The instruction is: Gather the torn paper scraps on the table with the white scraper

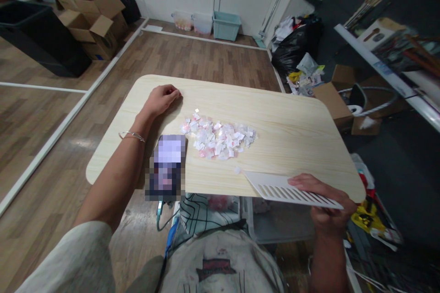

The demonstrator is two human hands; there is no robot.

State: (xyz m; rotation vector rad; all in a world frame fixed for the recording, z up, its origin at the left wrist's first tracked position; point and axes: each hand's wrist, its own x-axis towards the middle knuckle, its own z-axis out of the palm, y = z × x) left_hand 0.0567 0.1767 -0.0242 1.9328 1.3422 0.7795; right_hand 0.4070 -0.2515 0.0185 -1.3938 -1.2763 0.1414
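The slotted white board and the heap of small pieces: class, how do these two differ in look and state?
The slotted white board is one flat piece with a row of slots; the heap of small pieces is many separate bits.
The board is held in the right hand; no hand touches the heap, which lies loose on the table.
The board looks plain white, while the heap mixes white with pink.
Both are largely pale.

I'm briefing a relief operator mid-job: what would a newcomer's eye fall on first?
Probably the heap of small white and pinkish pieces around the middle of the pale table. Next, the white slatted panel in the right hand, at the table's near edge.
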